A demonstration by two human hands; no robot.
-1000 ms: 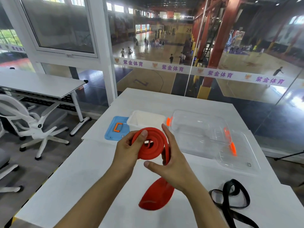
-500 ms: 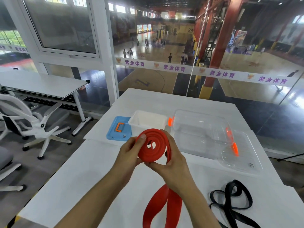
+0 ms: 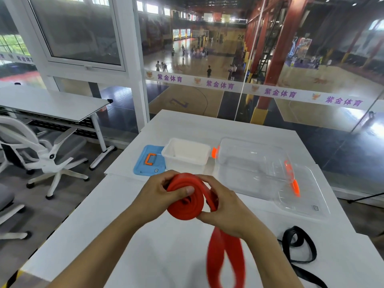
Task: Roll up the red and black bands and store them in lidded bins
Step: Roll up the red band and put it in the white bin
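The left hand (image 3: 158,196) has its fingers (image 3: 166,181) curled over the top of a flat red rubber band (image 3: 185,206), thumb pressed on the face of its rolled coil. The right hand (image 3: 224,206) pinches the coil's lower right edge between thumb and fingers, held above the desk (image 3: 124,235). The unrolled tail of the band hangs below the right wrist in a long, motion-blurred loop.

The smooth white desk lies bare under the forearms and to the left, up to its near left edge. Right of the wrist a flat black band (image 3: 299,246) lies in loose loops, well apart from the hands. Beyond the coil stands an open white plastic bin (image 3: 187,156), its blue lid with orange handle (image 3: 149,161) flat just beside it on the left. To the right sits a clear plastic bin with orange latches (image 3: 249,163), its clear lid (image 3: 303,196) resting against it.
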